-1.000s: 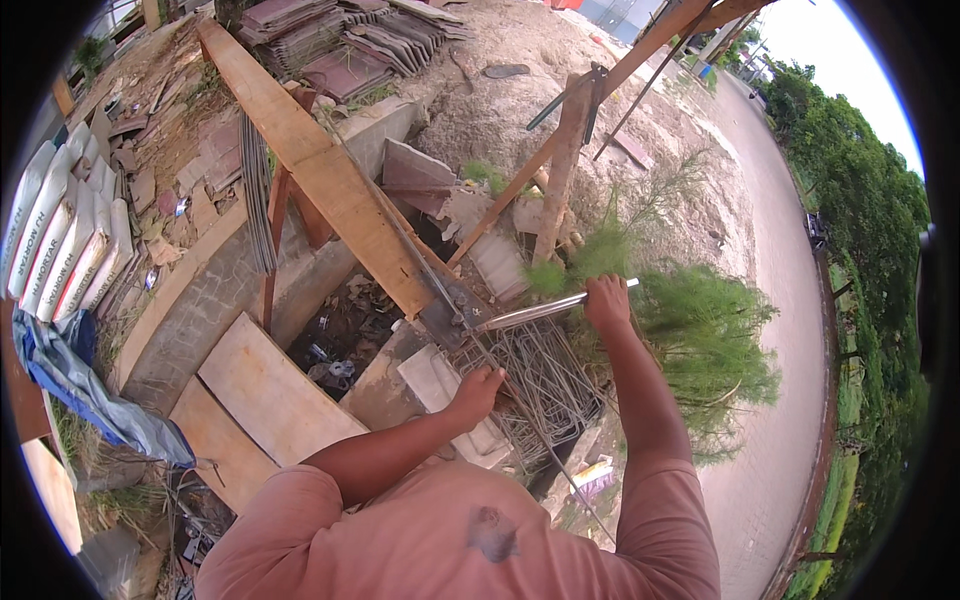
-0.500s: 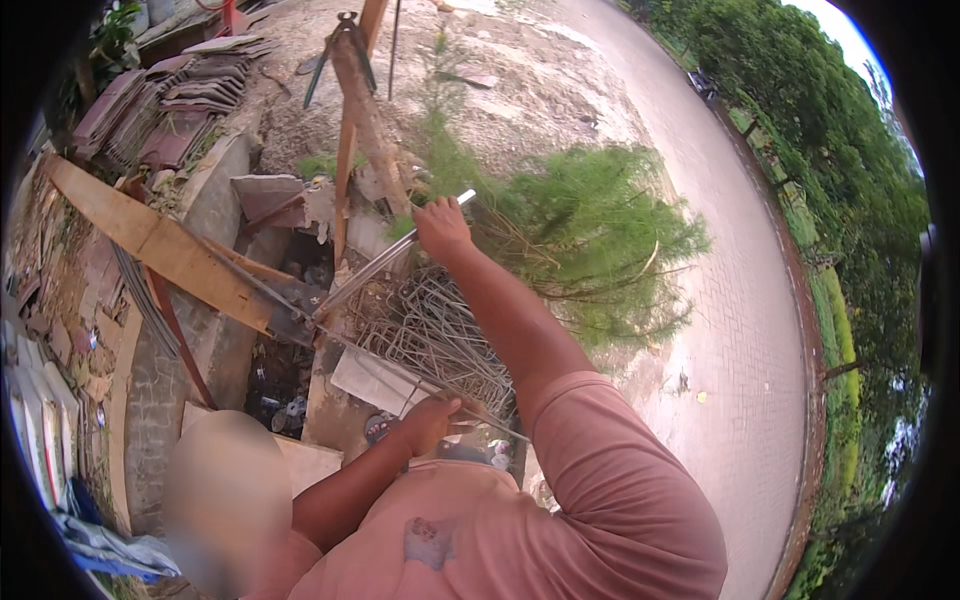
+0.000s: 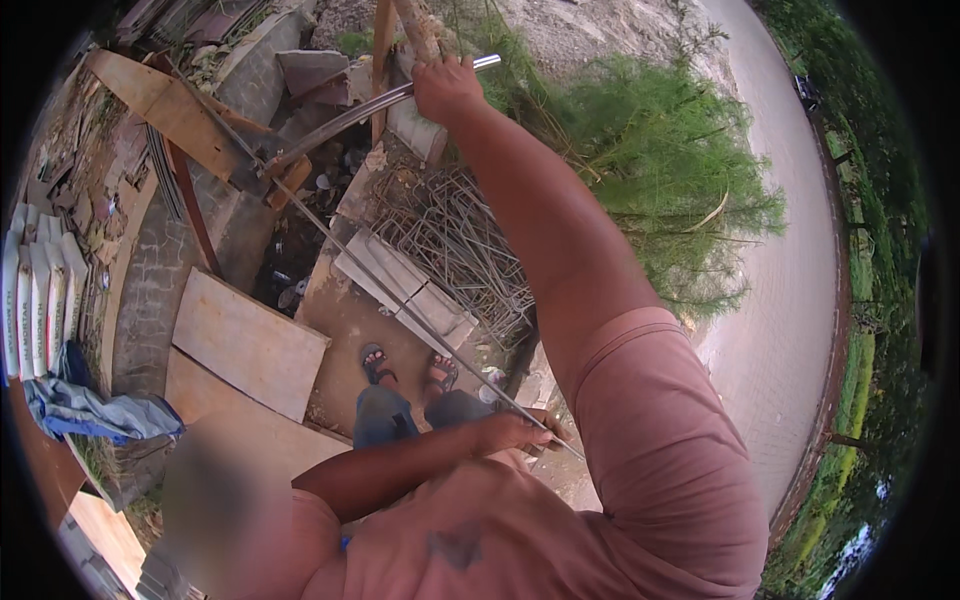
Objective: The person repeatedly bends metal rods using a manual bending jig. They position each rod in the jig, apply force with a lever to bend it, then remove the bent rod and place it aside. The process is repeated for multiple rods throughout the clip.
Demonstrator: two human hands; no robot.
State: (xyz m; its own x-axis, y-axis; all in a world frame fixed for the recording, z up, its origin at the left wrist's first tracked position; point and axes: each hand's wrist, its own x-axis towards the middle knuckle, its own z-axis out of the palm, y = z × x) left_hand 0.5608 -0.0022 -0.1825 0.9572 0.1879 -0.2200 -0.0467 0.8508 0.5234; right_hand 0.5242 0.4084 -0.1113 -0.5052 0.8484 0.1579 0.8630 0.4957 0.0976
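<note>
My right hand (image 3: 447, 88), arm stretched out, is wrapped round a shiny metal pipe (image 3: 375, 104) near its far end. That pipe slants down left to a bending fixture (image 3: 268, 172) at the end of a long wooden plank (image 3: 165, 105). Low and close to my body, my left hand (image 3: 515, 432) is closed round a thin steel rod (image 3: 400, 302). The rod runs straight from my fingers up left to the fixture; how it sits there is too small to make out. A heap of bent steel stirrups (image 3: 455, 240) lies between my hands, below the pipe.
My sandalled feet (image 3: 378, 362) stand on concrete beside a narrow ditch (image 3: 290, 255) with litter in it. Pale boards (image 3: 250, 345) lie at the left, near stacked white bags (image 3: 45, 295). A leafy green branch (image 3: 670, 160) spreads beside my right arm, before the paved road (image 3: 770, 290).
My view has tipped downward. My left hand has moved right along with the rod, away from the fixture. The pipe is still in my right hand.
</note>
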